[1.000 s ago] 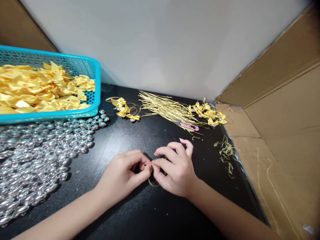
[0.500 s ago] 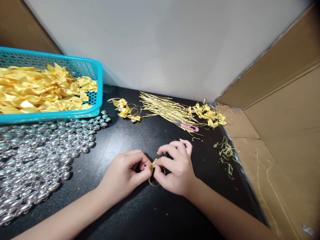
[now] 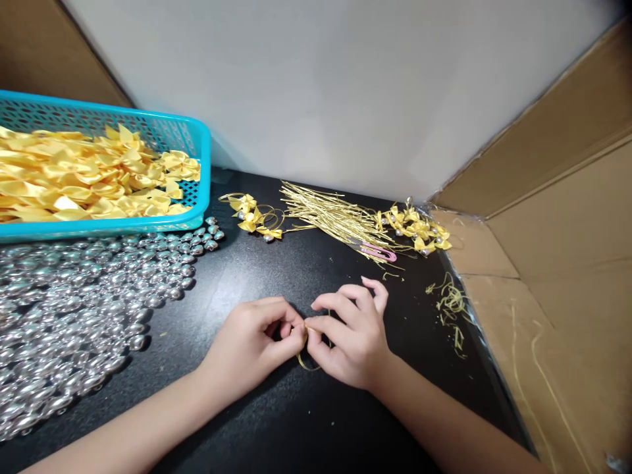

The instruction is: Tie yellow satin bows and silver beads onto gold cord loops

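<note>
My left hand (image 3: 259, 336) is closed in a pinch between thumb and forefinger on a small yellow ribbon bow, mostly hidden by the fingertips. Against it, my right hand (image 3: 353, 336) pinches gold cord (image 3: 307, 364) with thumb and forefinger, its other fingers raised and spread. The cord's thin loop curves out below and behind the fingertips. Both hands are just above the black tabletop (image 3: 237, 421), fingertips nearly touching. Whether a bead sits in the pinch cannot be seen.
A turquoise basket (image 3: 205, 164) of yellow bows stands at left, with many silver beads (image 3: 99, 309) before it. Behind my hands lie bows on cord loops (image 3: 251, 217), cut gold cords (image 3: 330, 214), a pink clip (image 3: 379, 251), and beaded bows (image 3: 415, 227). Cord scraps (image 3: 451, 303) lie right, beside cardboard (image 3: 557, 368).
The whole view has shifted slightly, so things appear a little further right. My fingertips have closed in tighter, and the bow that showed between them is now mostly covered.
</note>
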